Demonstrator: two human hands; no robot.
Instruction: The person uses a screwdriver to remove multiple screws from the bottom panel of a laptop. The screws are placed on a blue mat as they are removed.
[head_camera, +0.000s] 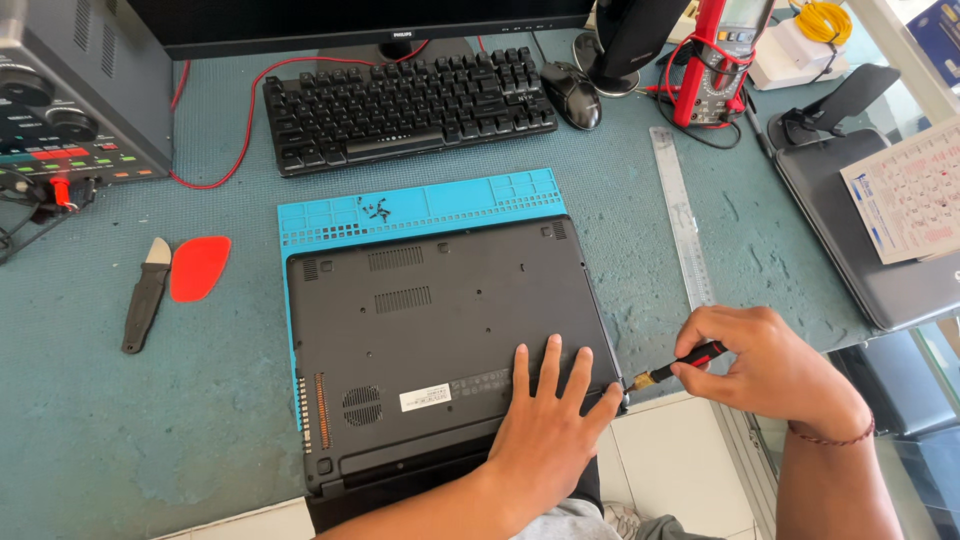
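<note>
A black laptop (430, 320) lies bottom-up on a blue repair mat (420, 205), its near edge overhanging the table. My left hand (555, 420) rests flat on the laptop's near right corner, fingers spread. My right hand (770, 370) grips a small screwdriver (680, 365) with a red and black handle. Its brass tip points at the laptop's near right edge, beside my left index finger. Several small screws (378, 210) lie in a tray of the mat.
A black keyboard (410, 105) and mouse (572, 95) sit behind the mat, under a monitor. A steel ruler (682, 220) lies to the right, a second grey laptop (870, 240) beyond it. At left are a red pick (198, 267), a pry tool (147, 292) and a power supply (70, 90).
</note>
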